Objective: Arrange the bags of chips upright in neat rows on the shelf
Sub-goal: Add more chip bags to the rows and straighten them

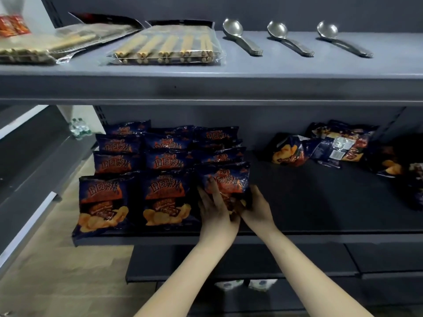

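Observation:
Dark blue chip bags with orange print stand upright in three rows on the left of the middle shelf (pixel 320 232). The front bag of the third row (pixel 229 179) is held upright between both hands. My left hand (pixel 217 209) lies flat against its front and left side. My right hand (pixel 258 207) grips its lower right edge. Two front bags (pixel 103 202) (pixel 166 197) stand to its left. A loose heap of chip bags (pixel 329 147) lies on its side at the back right of the same shelf.
The upper shelf (pixel 206 72) holds packs of wafer sticks (pixel 167 46) and three metal ladles (pixel 242 37). More loose bags lie at the far right (pixel 393 165). A lower shelf (pixel 251 264) sits below, and wooden floor (pixel 57 271) shows at the left.

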A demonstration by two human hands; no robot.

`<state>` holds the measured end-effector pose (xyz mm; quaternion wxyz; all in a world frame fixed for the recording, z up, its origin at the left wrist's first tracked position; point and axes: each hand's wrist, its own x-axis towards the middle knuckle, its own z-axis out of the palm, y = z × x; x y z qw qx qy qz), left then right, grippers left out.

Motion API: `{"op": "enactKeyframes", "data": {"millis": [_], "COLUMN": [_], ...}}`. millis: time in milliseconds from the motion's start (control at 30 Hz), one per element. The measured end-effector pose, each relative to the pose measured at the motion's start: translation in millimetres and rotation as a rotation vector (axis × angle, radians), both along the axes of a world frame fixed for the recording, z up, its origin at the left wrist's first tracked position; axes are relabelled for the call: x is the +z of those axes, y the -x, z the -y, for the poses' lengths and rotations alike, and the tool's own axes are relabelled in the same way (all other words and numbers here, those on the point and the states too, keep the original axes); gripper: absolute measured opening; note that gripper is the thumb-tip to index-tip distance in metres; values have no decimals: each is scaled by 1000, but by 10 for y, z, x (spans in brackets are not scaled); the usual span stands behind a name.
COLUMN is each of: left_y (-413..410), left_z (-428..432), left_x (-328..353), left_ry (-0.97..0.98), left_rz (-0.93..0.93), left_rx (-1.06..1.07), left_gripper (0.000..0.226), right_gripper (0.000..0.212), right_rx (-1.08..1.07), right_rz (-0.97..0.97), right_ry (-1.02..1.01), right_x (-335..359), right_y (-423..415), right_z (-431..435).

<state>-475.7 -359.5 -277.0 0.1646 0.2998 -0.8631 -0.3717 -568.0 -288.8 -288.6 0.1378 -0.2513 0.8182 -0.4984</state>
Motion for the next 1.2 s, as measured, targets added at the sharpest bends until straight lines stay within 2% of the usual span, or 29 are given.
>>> {"op": "enactKeyframes", "data": {"millis": [133,300,433,633,833,1000,1100,1200], "left_y": [-42,-163,-169,45,541,1148,1510,1913], "left_z": [-35,-277,-493,-544,-710,-995,-1055,-876], "left_x": [-13,-174,-288,-313,-188,-3,53,112], "left_ry": [25,289,252,179,201,115,160,87], "left_rz": [-29,-173,-198,-186,-266,-250,-289,-312], "left_rx": [-13,-59,-148,-285,-300,-209,-141,34], "left_gripper": [100,88,80,83,83,79,82,88], "right_gripper": [52,64,57,37,42,48,51,51], "right_rx": [-57,-111,-160,-269,-328,-322,-336,-313], "right_rz": [23,-74,-142,-164,-175,-252,-219,-187], "right_ry": [84,64,66,171,212,165,184,183], "right_x": [-33,-117,-142,-157,-97,54,107,107], "right_y": [-105,-236,-258,-66,347,987,1314,1526], "right_z": [-53,-210,-351,-617,-982,-1342,-1557,-1773]}}
